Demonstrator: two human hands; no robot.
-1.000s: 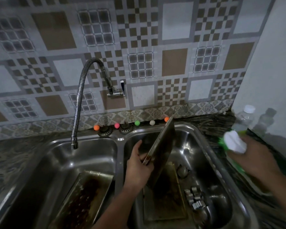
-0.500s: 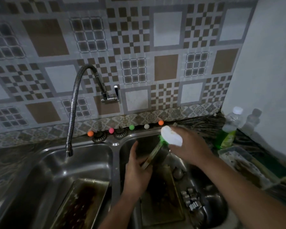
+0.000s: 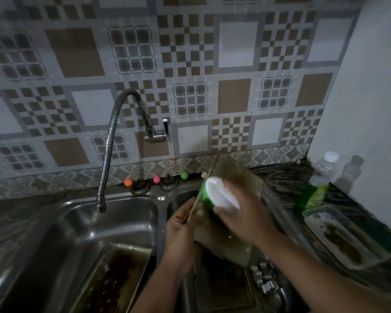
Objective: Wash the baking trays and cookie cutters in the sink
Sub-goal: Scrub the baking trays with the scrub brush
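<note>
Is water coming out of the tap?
Off: no stream shows under the faucet spout, hanging over the left basin.

cookie cutters (image 3: 265, 280) blurred, left tray (image 3: 113, 279) cut off

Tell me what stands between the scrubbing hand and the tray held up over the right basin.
Only the green-and-white scrubber that the right hand presses on the tilted tray; the left hand grips the tray's left edge, clear of the face.

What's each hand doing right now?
Left hand: holds the tray by its edge.
Right hand: grips the scrubber against the tray.
</note>
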